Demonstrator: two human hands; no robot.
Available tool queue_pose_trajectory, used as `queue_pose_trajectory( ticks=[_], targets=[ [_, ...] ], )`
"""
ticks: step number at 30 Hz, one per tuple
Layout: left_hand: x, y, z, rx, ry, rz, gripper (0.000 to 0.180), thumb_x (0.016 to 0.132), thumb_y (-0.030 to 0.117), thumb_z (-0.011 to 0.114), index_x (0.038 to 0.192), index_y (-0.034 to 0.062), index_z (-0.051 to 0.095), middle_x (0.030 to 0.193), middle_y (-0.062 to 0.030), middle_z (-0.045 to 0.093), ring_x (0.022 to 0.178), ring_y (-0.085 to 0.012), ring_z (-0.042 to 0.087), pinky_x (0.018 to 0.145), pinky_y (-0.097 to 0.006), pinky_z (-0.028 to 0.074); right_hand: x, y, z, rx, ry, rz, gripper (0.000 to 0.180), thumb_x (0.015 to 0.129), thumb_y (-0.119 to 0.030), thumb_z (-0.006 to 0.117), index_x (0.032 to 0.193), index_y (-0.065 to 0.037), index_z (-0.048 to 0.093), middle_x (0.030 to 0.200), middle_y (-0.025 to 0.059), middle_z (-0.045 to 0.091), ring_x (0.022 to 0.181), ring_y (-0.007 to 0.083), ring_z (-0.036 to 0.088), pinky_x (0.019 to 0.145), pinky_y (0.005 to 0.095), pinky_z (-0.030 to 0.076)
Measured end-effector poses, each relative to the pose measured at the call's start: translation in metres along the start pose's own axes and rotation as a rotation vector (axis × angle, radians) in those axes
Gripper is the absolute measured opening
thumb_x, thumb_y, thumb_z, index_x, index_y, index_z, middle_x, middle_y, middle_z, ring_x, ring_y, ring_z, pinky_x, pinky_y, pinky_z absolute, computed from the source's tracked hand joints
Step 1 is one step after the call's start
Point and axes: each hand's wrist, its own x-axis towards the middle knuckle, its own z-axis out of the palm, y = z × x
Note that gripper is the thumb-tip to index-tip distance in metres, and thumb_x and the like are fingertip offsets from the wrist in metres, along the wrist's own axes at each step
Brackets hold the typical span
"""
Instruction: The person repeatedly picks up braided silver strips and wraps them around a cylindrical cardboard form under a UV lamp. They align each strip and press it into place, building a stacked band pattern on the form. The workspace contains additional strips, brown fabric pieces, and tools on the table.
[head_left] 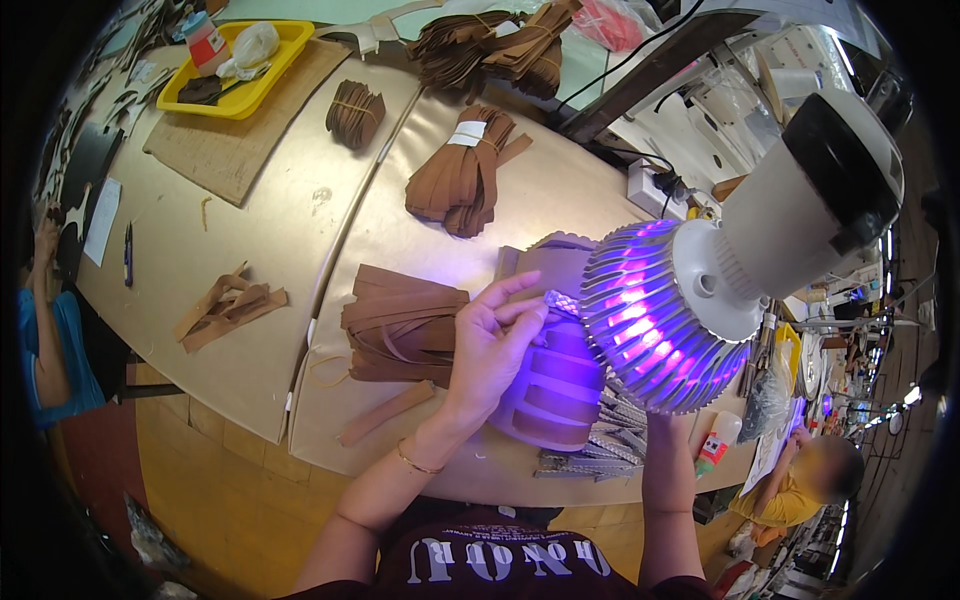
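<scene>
My left hand (pixel 493 345) is closed, its thumb and index finger pinching the end of a narrow braided strip (pixel 562 302) lit violet by the lamp. Below those fingertips lies a pale panel with brown bands (pixel 555 395) across it, bathed in purple light. A large finned lamp (pixel 640 318) hangs over the work and hides my right hand; only the right forearm (pixel 668 460) shows beneath it. Close to my left wrist sits a stack of brown leather strips (pixel 400 325). Several braided strips (pixel 610 440) lie beside the panel, near the table's front edge.
Bundled brown strips (pixel 455 180) and a smaller banded bundle (pixel 355 115) stand farther back. A yellow tray (pixel 290 75) with a bottle rests on cardboard at the far left. Loose strips (pixel 230 305) lie left. At right are a glue bottle (pixel 716 443) and a person in yellow.
</scene>
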Motion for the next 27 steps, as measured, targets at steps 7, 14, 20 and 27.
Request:
queue_pose_trajectory(
  ticks=[7, 14, 20, 27],
  targets=[
    [0.003, -0.007, -0.002, 0.110, 0.053, 0.101, 0.039, 0.092, -0.001, 0.059, 0.129, -0.0066, 0.050, 0.100, -0.0128, 0.072, 0.087, -0.0093, 0.066, 0.077, -0.020, 0.052, 0.001, 0.001, 0.000, -0.004, 0.003, -0.001, 0.039, 0.081, -0.020, 0.071, 0.113, 0.000, 0.059, 0.088, 0.0149, 0.064, 0.079, 0.0285, 0.062, 0.074, 0.0381, 0.050],
    [-0.007, -0.004, -0.002, 0.631, 0.092, 0.361, 0.033, 0.087, -0.006, 0.058, 0.120, -0.0042, 0.058, 0.109, -0.0170, 0.069, 0.101, -0.0194, 0.067, 0.086, -0.030, 0.053, 0.004, 0.007, 0.000, -0.013, 0.006, -0.007, 0.040, 0.081, -0.021, 0.071, 0.114, 0.000, 0.059, 0.089, 0.0151, 0.064, 0.080, 0.0292, 0.062, 0.074, 0.0385, 0.050],
    [-0.021, -0.006, -0.005, 1.068, -0.121, 0.583, 0.029, 0.083, -0.007, 0.057, 0.112, -0.0044, 0.060, 0.113, -0.0226, 0.065, 0.106, -0.0360, 0.064, 0.090, -0.040, 0.053, 0.026, 0.023, 0.008, -0.007, 0.019, -0.012, 0.041, 0.082, -0.022, 0.071, 0.115, 0.000, 0.059, 0.089, 0.0153, 0.064, 0.080, 0.0298, 0.062, 0.074, 0.0388, 0.050],
    [-0.023, -0.004, -0.023, 1.498, -0.298, 0.818, 0.026, 0.082, 0.001, 0.060, 0.107, -0.0054, 0.059, 0.106, -0.0232, 0.063, 0.097, -0.0397, 0.062, 0.088, -0.046, 0.051, 0.072, 0.027, -0.007, -0.110, -0.063, -0.151, 0.038, 0.083, -0.028, 0.069, 0.108, -0.001, 0.061, 0.074, 0.0147, 0.061, 0.068, 0.0333, 0.060, 0.066, 0.0395, 0.049]
  ],
)
